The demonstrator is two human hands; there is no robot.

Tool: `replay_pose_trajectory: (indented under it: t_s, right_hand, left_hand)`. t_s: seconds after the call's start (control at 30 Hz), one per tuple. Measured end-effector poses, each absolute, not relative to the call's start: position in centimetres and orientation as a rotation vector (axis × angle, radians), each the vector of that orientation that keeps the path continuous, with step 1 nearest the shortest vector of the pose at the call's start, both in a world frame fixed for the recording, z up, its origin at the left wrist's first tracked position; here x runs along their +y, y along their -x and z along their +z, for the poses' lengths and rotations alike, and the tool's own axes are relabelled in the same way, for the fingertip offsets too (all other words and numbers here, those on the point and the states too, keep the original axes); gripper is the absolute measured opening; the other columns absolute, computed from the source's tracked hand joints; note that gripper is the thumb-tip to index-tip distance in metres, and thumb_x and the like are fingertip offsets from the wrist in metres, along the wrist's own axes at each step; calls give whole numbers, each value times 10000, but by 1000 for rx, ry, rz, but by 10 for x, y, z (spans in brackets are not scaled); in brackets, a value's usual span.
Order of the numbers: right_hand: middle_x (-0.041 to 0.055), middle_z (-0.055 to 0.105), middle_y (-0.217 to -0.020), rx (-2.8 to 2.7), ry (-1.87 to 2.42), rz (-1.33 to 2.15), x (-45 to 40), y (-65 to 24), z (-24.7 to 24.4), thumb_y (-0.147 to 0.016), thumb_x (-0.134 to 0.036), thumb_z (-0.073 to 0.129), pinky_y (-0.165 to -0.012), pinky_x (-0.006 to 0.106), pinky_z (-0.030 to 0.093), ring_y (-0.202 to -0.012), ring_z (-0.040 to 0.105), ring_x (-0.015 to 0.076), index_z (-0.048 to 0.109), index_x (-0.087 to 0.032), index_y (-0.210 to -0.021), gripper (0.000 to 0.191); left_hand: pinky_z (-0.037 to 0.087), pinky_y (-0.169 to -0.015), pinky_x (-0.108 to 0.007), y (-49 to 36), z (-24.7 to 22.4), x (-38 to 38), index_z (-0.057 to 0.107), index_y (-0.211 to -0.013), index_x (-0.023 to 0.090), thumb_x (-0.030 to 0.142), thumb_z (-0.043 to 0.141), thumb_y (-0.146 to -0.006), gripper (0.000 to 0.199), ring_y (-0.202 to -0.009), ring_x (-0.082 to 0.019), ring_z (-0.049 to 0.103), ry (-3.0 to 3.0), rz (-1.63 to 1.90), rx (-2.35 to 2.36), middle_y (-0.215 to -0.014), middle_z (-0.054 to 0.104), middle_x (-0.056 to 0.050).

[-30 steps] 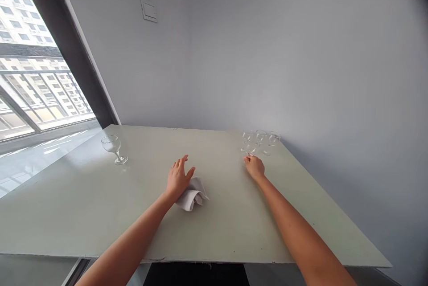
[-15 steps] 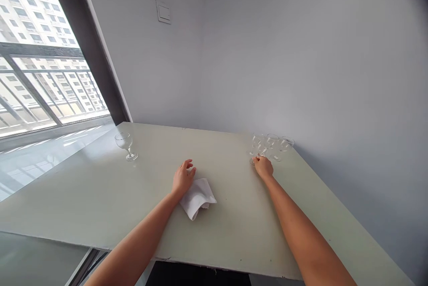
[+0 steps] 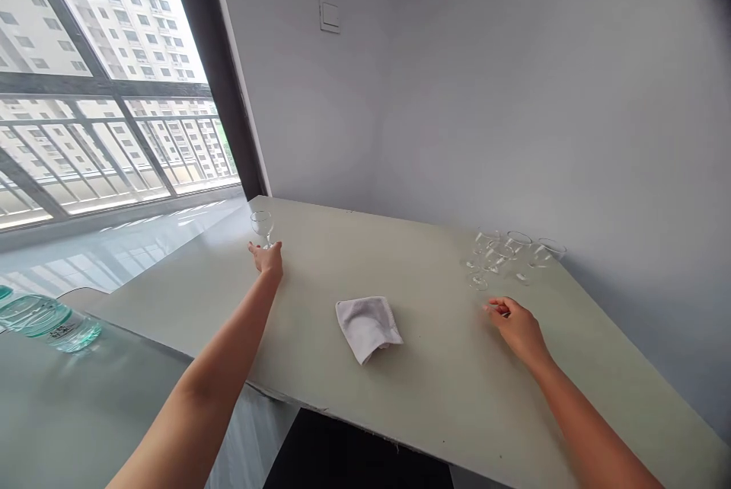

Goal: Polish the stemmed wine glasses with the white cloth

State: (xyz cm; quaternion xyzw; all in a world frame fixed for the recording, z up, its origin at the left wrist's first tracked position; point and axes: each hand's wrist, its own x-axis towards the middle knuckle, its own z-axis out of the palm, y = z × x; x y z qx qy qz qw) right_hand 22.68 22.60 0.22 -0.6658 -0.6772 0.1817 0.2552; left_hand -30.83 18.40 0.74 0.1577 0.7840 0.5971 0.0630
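My left hand (image 3: 267,259) reaches to a lone stemmed glass (image 3: 262,223) at the far left of the table. Its thumb and fingers are spread apart just in front of the stem; the hand hides the glass's foot, and I cannot tell whether it touches. At the right, my right hand (image 3: 518,327) is over the table with fingers loosely bent and nothing visible in them. Just beyond it several clear stemmed glasses stand upright in a cluster, the nearest glass (image 3: 500,251) in front. A folded white cloth (image 3: 369,327) lies between my hands.
The pale table (image 3: 343,260) meets grey walls at the back and right. A lower glossy surface (image 3: 131,405) at the left bears a large clear bottle (image 3: 62,323) lying on its side. A window with railings stands at the far left.
My left hand has moved from beside the cloth out to the lone glass. My right hand has let go of the front glass and drawn back towards me. The view has turned left.
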Motion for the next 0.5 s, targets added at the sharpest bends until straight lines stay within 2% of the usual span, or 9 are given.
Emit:
replay_pose_trajectory:
  t_s: [0.07, 0.13, 0.2, 0.27, 0.37, 0.43, 0.5]
  right_hand:
    - [44, 609, -768, -1917, 1642, 604, 197, -203, 14, -719, -408, 495, -616, 296, 444, -672, 571, 181, 603, -192, -861, 280]
    - [46, 609, -788, -2075, 1378, 685, 163, -172, 28, -766, -363, 478, -616, 285, 459, -681, 571, 168, 601, -197, -888, 240]
    - [53, 602, -917, -2349, 1018, 634, 129, -139, 41, -792, -256, 470, -688, 295, 468, -779, 566, 168, 580, -229, -1007, 243]
    - [59, 544, -1124, -2558, 733, 467, 104, -109, 48, -786, -99, 426, -830, 343, 433, -1001, 508, 191, 506, -275, -1161, 423]
    - [58, 411, -1316, -2735, 513, 187, 87, -71, 42, -730, 16, 413, -912, 435, 373, -1195, 361, 250, 402, -300, -1272, 627]
    - [73, 400, -1334, -2797, 485, 78, 90, -52, 31, -722, 11, 442, -918, 483, 355, -1218, 332, 288, 410, -275, -1272, 621]
    - [91, 478, -1268, -2801, 533, 87, 101, -39, 20, -743, -11, 445, -891, 467, 385, -1156, 412, 277, 477, -237, -1221, 530]
  left_hand:
    - [351, -905, -429, 322, 5, 189, 164, -1287, 193, 288, 674, -613, 850, -1109, -294, 451, -477, 1762, 2374, -1266, 378, -172]
    - [357, -918, -392, 331, 4, 195, 184, -1292, 209, 283, 698, -582, 879, -1099, -274, 471, -486, 1750, 2362, -1223, 442, -130]
    - [391, -887, -353, 337, 4, 201, 200, -1294, 213, 268, 687, -589, 858, -1037, -237, 520, -516, 1762, 2338, -1130, 514, -93]
    - [421, -837, -319, 341, 5, 205, 227, -1285, 210, 244, 661, -608, 805, -951, -197, 561, -547, 1789, 2306, -1026, 558, -58]
    - [441, -754, -269, 344, 7, 209, 316, -1226, 195, 201, 626, -623, 678, -823, -140, 582, -606, 1817, 2234, -894, 583, -14]
    - [439, -700, -241, 343, 8, 210, 400, -1138, 182, 180, 609, -625, 554, -751, -114, 574, -633, 1820, 2195, -821, 579, 4]
    - [430, -649, -225, 341, 8, 209, 453, -1039, 170, 170, 589, -633, 429, -705, -101, 561, -640, 1820, 2181, -778, 560, 10]
